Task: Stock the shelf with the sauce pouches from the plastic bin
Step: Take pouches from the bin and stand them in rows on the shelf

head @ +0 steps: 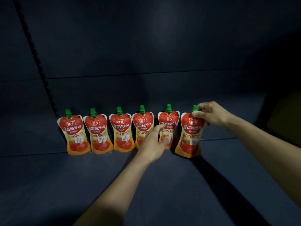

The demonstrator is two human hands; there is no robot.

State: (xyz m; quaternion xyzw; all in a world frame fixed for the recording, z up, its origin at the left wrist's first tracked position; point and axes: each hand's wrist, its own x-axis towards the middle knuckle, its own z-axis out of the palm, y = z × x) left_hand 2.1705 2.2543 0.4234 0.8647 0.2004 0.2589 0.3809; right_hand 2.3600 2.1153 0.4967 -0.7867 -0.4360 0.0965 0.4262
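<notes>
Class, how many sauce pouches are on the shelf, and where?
6, in one row from left: pouch one, pouch two, pouch three, pouch four; pouch five behind the left hand; pouch six pinched by the right hand. None seems hidden.

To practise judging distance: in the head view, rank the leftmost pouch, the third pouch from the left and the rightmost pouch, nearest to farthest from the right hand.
1. The rightmost pouch: right end of the row, its top gripped by the right hand.
2. The third pouch from the left: middle of the row.
3. The leftmost pouch: far left end.
</notes>
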